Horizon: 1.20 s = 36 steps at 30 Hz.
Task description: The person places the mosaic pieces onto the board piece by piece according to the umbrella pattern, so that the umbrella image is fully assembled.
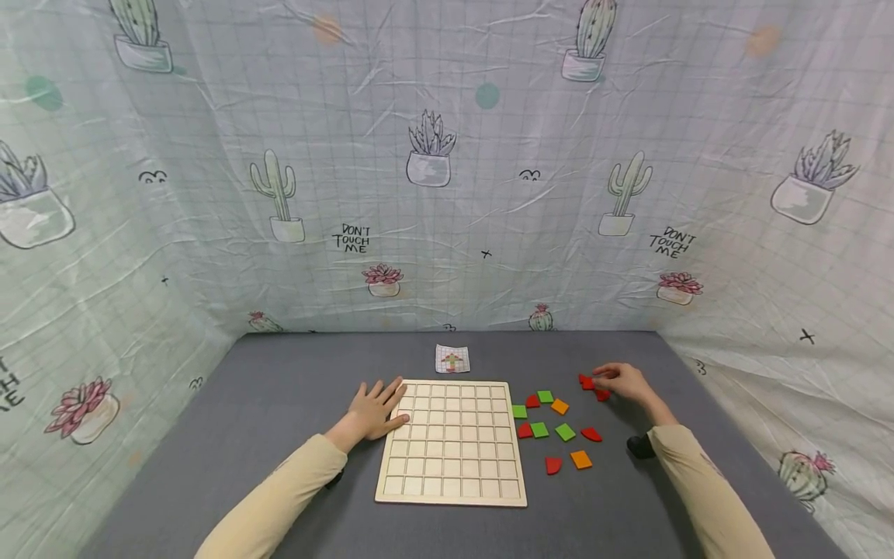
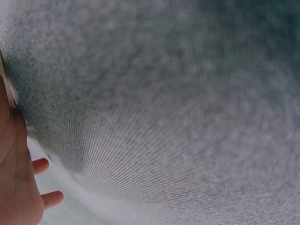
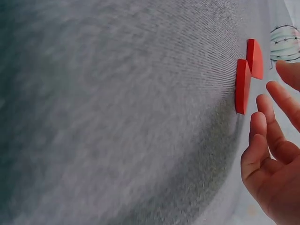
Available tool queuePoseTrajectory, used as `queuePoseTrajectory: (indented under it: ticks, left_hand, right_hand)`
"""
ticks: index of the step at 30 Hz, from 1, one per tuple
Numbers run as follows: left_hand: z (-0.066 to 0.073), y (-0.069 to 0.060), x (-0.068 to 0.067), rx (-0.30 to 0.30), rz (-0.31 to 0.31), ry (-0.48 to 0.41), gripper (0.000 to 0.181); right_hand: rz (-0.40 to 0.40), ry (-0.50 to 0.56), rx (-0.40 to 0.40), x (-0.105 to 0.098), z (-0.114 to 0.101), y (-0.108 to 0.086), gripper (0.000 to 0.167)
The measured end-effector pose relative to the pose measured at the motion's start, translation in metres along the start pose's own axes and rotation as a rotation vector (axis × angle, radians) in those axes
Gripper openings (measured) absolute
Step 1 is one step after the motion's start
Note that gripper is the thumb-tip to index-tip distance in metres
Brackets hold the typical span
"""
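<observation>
My left hand (image 1: 372,408) lies with spread fingers over the left edge of a pale wooden grid board (image 1: 452,498). In the left wrist view only part of that hand (image 2: 18,178) shows at the lower left. At the far right, my right hand (image 1: 624,381) hovers with loosely bent fingers at a small group of red pieces (image 1: 602,396). In the right wrist view, two red pieces (image 3: 242,86) lie on the cloth just short of the fingers of the right hand (image 3: 276,164), and nothing shows in its grasp.
Several pieces lie scattered right of the board: green squares (image 1: 565,432), orange squares (image 1: 581,460) and red rounded ones (image 1: 553,466). A small card (image 1: 452,359) with a coloured pattern lies behind the board. The grey table (image 1: 293,373) meets a cactus-print curtain (image 1: 482,202) on three sides.
</observation>
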<state>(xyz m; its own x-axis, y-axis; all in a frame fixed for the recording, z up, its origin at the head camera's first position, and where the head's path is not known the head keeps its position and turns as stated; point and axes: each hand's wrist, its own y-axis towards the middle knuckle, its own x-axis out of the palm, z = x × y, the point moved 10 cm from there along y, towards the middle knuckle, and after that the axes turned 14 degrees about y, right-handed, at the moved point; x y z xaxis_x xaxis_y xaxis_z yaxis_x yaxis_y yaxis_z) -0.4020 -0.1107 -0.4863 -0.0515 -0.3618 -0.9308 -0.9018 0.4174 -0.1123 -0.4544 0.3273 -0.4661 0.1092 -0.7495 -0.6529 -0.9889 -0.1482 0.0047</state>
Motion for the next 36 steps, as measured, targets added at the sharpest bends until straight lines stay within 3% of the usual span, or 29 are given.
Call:
queuePoseTrajectory:
  ticks: [8, 19, 27, 36]
  left_hand:
    - [0.001, -0.001, 0.000, -0.009, -0.018, 0.003, 0.063]
    - [0.004, -0.001, 0.002, 0.002, -0.051, 0.021, 0.062]
    - [0.003, -0.003, 0.000, -0.010, -0.032, 0.007, 0.062]
    - [0.001, 0.000, 0.003, -0.020, -0.040, 0.006, 0.065]
  right_hand:
    - [0.003, 0.017, 0.068, 0.005, 0.005, 0.014, 0.039]
    - [0.026, 0.044, 0.086, 0.012, 0.005, 0.021, 0.028]
    - [0.006, 0.000, 0.139, 0.021, 0.003, 0.034, 0.024]
    - [0.022, 0.034, 0.110, 0.018, 0.003, 0.034, 0.027]
